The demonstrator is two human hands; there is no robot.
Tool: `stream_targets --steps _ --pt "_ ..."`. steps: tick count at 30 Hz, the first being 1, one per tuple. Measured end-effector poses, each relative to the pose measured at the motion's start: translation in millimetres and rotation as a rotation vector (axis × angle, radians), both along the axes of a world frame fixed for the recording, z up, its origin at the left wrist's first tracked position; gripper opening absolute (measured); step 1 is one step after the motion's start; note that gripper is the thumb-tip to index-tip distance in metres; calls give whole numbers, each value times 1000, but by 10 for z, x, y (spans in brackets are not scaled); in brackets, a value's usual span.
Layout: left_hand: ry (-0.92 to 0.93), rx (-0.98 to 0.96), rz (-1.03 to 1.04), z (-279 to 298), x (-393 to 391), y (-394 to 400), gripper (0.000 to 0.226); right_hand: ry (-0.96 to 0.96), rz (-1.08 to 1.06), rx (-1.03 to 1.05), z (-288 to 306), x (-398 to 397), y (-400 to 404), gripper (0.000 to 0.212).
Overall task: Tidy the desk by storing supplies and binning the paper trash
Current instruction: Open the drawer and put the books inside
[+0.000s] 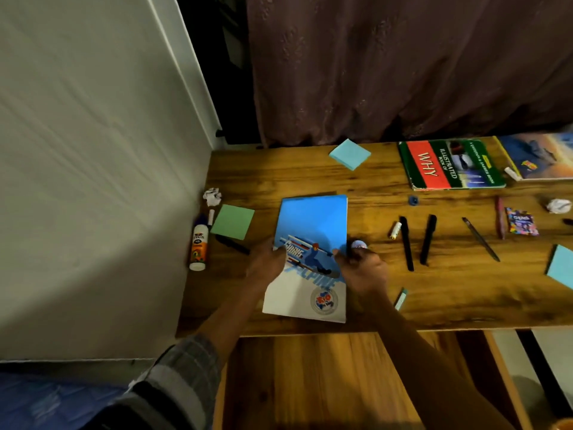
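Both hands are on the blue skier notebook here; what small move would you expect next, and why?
Probably lifting the notebook off the desk to store it: the left hand and right hand pinch its two side edges, and it lies amid pens and crumpled paper.

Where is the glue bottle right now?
In the head view, the glue bottle lies at the desk's far left edge by the wall, beside the green sticky-note pad, with a crumpled paper ball beyond it.
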State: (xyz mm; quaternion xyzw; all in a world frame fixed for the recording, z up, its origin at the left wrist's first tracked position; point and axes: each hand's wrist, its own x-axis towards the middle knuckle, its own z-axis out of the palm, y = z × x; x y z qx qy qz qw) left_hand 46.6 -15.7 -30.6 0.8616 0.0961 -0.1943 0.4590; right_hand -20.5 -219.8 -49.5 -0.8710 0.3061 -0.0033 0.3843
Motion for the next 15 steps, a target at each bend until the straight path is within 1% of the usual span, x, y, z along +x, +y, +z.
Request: stream_targets --steps 2,4,7,11,13,15 --pt "43 -28 70 -3 101 -20 25 -42 13 25 28 48 66 35" --pt "75 -57 181 -70 156 -25 24 -91 -34 45 35 64 131 29" --pt "27 -137 320 -165 96 -18 26 -181 -56 117 32 53 175 26" --pt "-29 -206 352 -87 -82 128 39 -302 -22 256 202 -103 176 26" --pt "-52 -308 401 -20 -261 265 43 -344 -14 285 316 -312 153 26" --pt "-68 -437 456 156 -530 363 42 -344 30 345 424 -581 124 23"
